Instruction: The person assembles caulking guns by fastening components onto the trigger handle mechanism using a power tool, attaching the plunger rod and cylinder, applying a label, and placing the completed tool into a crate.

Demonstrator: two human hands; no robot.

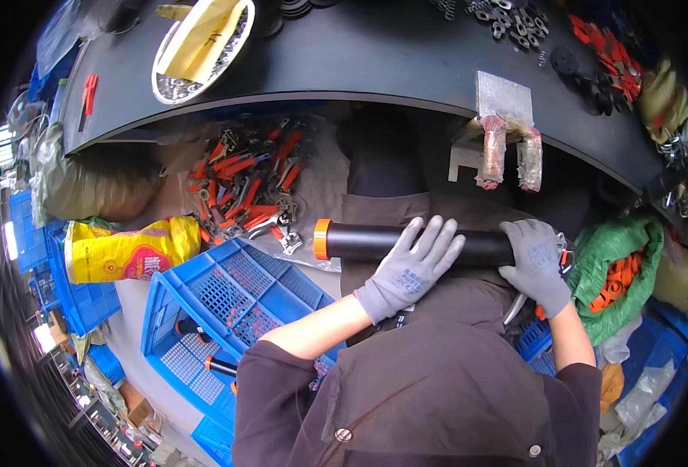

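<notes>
A caulking gun with a long black barrel (351, 241) and an orange ring at its left end lies across my lap. My left hand (414, 268), in a grey glove, rests on the barrel with its fingers stretched out over the top. At the barrel's right end, my gloved right hand (537, 261) is closed around it. Beside that hand, a bent metal lever (515, 309) and a bit of orange show; the rest of the handle end is hidden by the hand.
Ahead is a dark bench (320, 66) with a metal fixture (504, 97) at its edge. Orange-handled metal parts (246, 179) lie on plastic below. A blue crate (227, 292) at left holds similar barrels. A green sack (651, 257) of orange parts stands right.
</notes>
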